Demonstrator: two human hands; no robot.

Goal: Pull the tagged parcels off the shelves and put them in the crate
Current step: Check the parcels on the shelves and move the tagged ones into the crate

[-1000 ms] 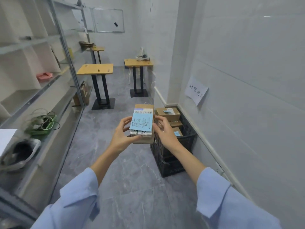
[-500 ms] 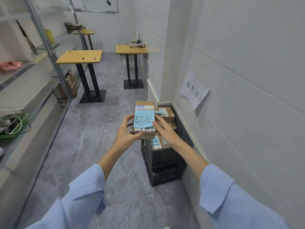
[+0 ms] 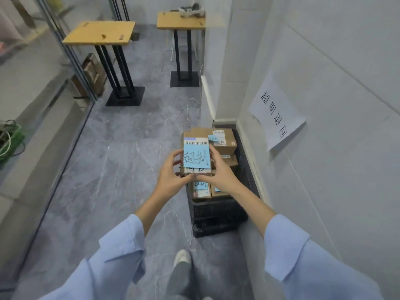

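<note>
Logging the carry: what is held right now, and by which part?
The blue-tagged parcel: the left hand grips its left side, the right hand its right side, by the crate.

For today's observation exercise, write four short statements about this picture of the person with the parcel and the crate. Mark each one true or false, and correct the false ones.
1. The left hand and right hand both grip the tagged parcel. True.
2. The black crate stands on the floor beside the wall. True.
3. The crate is empty. False: it already holds several cardboard parcels, some with blue tags.
4. The paper sign lies on the floor. False: it hangs on the wall, above the crate.
</note>
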